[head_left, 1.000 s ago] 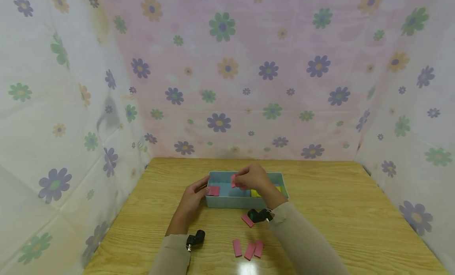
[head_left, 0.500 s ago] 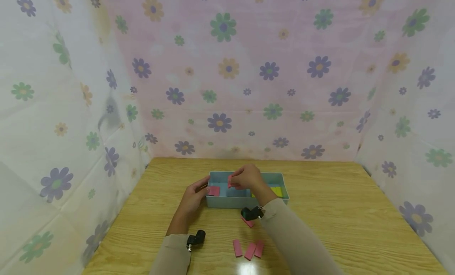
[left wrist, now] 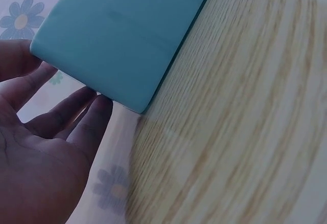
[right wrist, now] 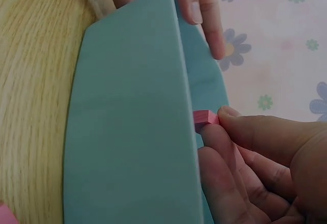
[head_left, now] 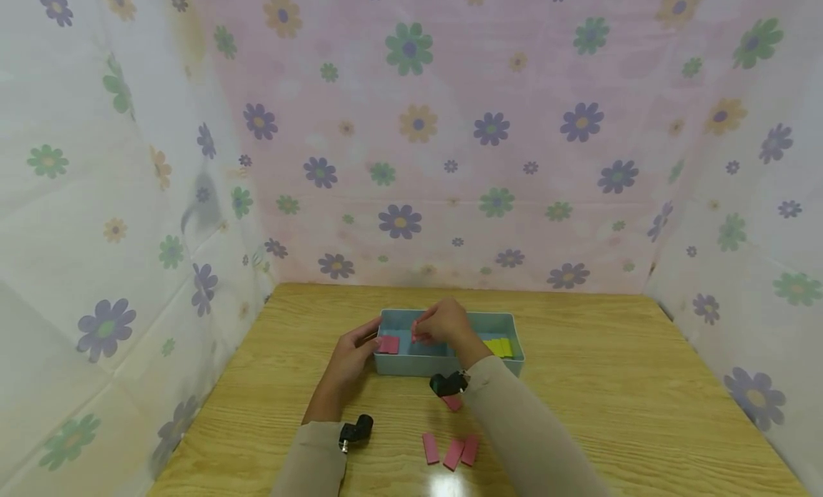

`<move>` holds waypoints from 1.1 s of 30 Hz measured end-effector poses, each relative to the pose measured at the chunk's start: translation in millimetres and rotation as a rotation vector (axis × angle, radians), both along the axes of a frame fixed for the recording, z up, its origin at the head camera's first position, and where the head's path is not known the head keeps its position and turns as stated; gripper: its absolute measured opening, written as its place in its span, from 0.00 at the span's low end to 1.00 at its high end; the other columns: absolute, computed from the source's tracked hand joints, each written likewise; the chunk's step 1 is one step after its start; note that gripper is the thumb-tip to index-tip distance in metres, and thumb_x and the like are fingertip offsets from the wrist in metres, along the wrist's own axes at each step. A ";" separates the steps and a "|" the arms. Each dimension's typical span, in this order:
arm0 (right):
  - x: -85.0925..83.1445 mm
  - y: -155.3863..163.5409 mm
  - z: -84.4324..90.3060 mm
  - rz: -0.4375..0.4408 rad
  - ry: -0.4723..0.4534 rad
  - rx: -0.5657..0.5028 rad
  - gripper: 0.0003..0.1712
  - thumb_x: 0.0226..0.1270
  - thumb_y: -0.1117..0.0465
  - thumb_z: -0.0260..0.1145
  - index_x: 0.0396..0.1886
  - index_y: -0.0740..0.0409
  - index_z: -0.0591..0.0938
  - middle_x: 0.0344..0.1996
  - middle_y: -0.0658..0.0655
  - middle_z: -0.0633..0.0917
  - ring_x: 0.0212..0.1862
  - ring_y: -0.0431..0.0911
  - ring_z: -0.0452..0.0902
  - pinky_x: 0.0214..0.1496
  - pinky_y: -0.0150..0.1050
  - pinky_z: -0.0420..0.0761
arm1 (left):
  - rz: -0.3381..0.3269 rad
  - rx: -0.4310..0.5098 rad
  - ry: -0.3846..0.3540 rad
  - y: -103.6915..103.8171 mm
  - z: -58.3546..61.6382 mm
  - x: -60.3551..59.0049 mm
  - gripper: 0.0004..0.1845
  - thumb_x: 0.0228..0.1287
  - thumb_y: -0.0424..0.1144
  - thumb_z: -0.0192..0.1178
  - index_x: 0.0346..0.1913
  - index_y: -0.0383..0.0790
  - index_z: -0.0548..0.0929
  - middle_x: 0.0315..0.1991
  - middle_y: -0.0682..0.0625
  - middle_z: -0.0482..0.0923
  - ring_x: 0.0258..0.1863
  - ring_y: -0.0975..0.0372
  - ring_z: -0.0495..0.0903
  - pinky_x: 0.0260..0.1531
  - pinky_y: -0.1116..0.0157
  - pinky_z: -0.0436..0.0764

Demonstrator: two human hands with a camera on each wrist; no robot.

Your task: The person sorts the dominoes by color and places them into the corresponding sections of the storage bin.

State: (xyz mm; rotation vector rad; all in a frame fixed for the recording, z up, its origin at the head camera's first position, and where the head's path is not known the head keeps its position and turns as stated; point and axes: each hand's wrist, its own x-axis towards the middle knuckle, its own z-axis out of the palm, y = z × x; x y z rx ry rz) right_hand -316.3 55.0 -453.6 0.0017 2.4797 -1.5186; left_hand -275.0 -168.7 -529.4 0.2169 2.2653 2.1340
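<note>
Over the shallow light-blue plastic tray (head_left: 411,365), the right hand (head_left: 444,323) pinches a small pink rectangular tile (right wrist: 205,118) just inside the rim. Left hand (head_left: 350,354) rests with relaxed, straight fingers against the tray's left end. 3 more pink tiles (head_left: 451,450) lie on the wooden table (head_left: 611,383).

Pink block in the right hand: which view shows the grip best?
Right wrist: the pink block sits close up, pinched by the right hand above the teal tray. Head view shows it tiny, mostly hidden. Left wrist view misses it.
</note>
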 end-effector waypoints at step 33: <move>2.5 -12.2 -4.6 0.031 0.016 0.031 0.09 0.64 0.63 0.75 0.35 0.67 0.91 0.31 0.61 0.92 0.34 0.53 0.91 0.39 0.47 0.91 | -0.033 0.010 -0.022 -2.9 -0.8 -0.7 0.27 0.78 0.32 0.55 0.77 0.39 0.69 0.75 0.36 0.68 0.74 0.44 0.69 0.70 0.51 0.74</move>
